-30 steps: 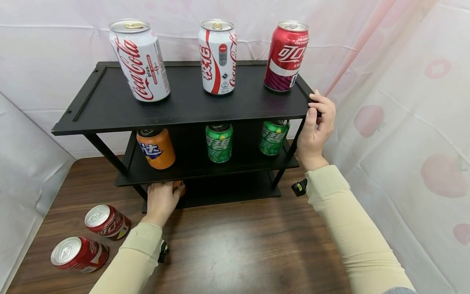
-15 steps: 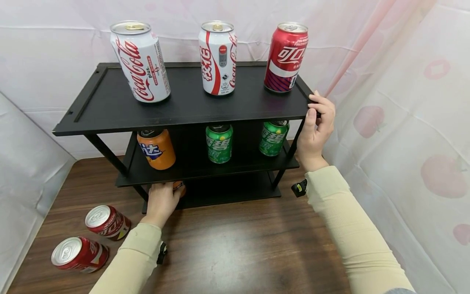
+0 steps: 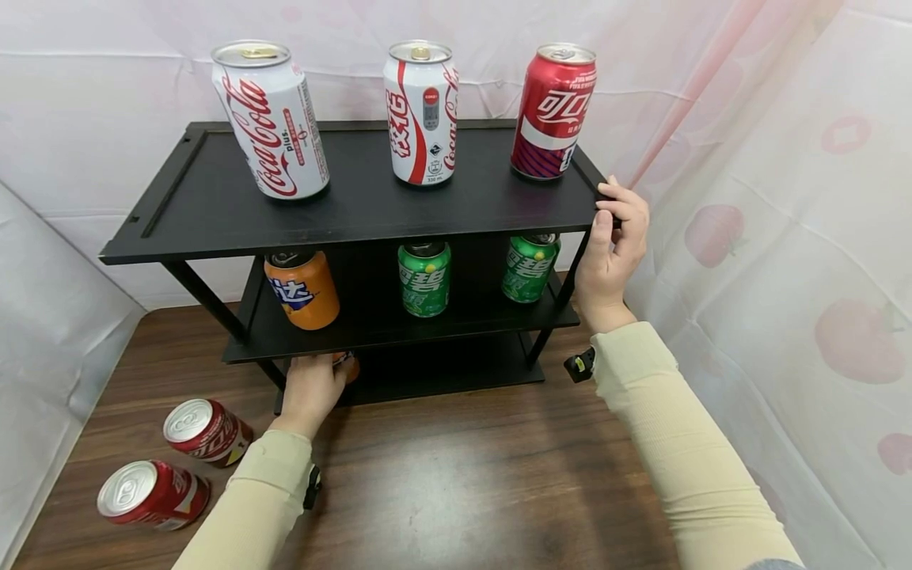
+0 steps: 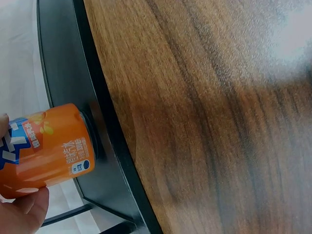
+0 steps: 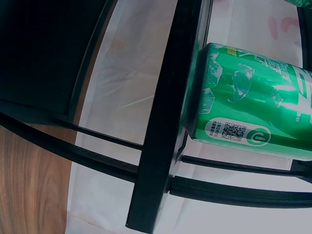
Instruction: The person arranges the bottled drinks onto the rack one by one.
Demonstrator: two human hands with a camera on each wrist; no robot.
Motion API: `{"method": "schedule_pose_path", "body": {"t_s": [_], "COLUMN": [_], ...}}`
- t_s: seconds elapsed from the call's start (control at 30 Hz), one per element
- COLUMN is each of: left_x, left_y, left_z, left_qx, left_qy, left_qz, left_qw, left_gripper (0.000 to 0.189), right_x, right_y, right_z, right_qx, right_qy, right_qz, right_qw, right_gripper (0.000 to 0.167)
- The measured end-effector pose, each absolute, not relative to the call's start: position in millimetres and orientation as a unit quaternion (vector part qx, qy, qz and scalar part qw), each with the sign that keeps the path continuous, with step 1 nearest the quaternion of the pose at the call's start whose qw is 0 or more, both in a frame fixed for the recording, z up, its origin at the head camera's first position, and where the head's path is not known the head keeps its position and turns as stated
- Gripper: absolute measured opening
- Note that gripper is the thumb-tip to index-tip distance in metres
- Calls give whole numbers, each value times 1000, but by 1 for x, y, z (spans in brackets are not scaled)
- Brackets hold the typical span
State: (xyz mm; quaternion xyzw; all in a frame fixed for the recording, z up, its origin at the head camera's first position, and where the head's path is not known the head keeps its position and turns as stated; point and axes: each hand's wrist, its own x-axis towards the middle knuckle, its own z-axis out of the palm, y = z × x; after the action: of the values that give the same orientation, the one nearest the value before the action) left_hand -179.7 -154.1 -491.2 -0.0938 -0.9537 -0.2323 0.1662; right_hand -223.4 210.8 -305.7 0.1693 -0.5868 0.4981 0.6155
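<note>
My left hand [image 3: 309,393] reaches under the middle shelf and grips an orange soda can [image 4: 56,148] by its sides. That can stands at the left end of the bottom shelf [image 3: 442,368], mostly hidden in the head view. With my right hand [image 3: 613,253], I hold the top right edge of the black three-tier rack [image 3: 356,218]. On the middle shelf stand another orange can [image 3: 305,293] and two green cans, one central [image 3: 425,281] and one on the right [image 3: 530,269]. The right wrist view shows a green can [image 5: 253,102] close up.
Two white cola cans, left [image 3: 274,127] and central [image 3: 422,119], stand on the top shelf beside a red can [image 3: 554,115]. Two more red cans, one farther [image 3: 214,434] and one nearer [image 3: 160,495], stand on the wooden table [image 3: 442,483]. Pale curtains [image 3: 777,237] surround the table.
</note>
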Motion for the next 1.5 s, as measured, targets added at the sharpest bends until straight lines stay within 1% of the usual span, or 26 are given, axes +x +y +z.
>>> {"method": "schedule_pose_path", "body": {"t_s": [0.37, 0.6, 1.0, 1.3, 1.4, 1.5], "left_x": [-181, -179, -174, -159, -154, -150], "left_y": [-154, -155, -157, -156, -155, -154], "left_z": [-491, -495, -494, -498, -500, -501], "left_qx": [-97, -103, -95, -83, -81, -86], "left_qy": [-951, -947, -950, -950, -950, -948], "left_qz": [-237, -233, -249, -272, -273, -271], "left_qw": [174, 194, 161, 127, 130, 146], "left_gripper": [55, 54, 53, 62, 64, 64], "right_x": [-222, -225, -220, -222, -223, -224], "right_y": [211, 213, 209, 212, 213, 214], "right_z": [-305, -308, -303, -306, -307, -307], "right_qx": [172, 173, 175, 167, 164, 165], "right_qy": [-589, -590, -594, -600, -601, -600], "right_qz": [497, 501, 497, 495, 494, 494], "right_qw": [614, 609, 608, 606, 606, 607], "right_gripper": [39, 39, 35, 38, 38, 37]}}
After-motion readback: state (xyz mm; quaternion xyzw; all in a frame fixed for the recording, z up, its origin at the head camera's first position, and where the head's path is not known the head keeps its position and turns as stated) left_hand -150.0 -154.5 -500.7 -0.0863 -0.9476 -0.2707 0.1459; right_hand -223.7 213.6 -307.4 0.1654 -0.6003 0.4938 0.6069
